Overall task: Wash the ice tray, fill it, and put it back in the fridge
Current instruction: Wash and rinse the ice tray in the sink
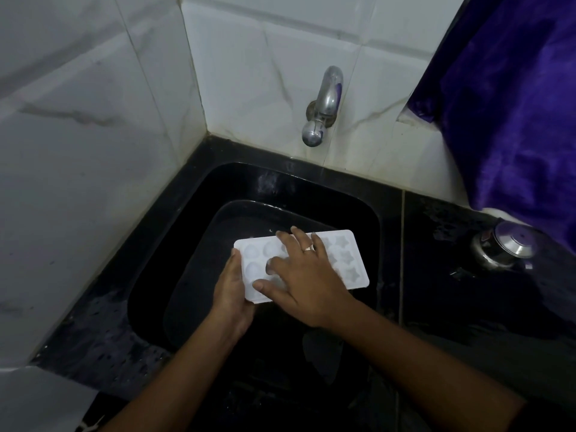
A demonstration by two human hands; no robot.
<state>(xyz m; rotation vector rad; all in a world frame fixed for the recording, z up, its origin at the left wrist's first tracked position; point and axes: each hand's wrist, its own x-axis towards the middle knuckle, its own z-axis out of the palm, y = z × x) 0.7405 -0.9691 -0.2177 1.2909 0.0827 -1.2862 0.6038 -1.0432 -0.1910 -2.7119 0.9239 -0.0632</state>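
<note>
We held the white ice tray (346,260) over the black sink (193,244), at about 6 o'clock from the steel tap (324,104) on the tiled wall; it lay nearly level, cavities up, with star moulds at its 3 o'clock end and rounded ones toward 9 o'clock. Our left hand (232,291) gripped the short end at 9 o'clock, thumb along the rim and fingers tucked beneath, out of sight; our right hand (304,275) lay flat across the middle, fingers spread and straight, pressing into the cavities and closing round nothing. No water showed at the spout; we judged this to be the washing step, the cavities being rubbed by hand, with filling and the fridge not yet reached.

The main risk, as we saw it, was the hold: only one end was gripped, so a hard press from the right hand could lever the tray out of the left and drop it into the sink; if the plastic was wet, it would slip more readily. A heavy press might also flex or crack it. Once the tap was opened, a badly placed tray could splash water toward the counter (452,291) at 3 o'clock, where a lidded steel vessel (505,247) stood, and the purple cloth (514,104) hanging at 1 o'clock; the dim light would make any residue in white cavities easy to miss.
</note>
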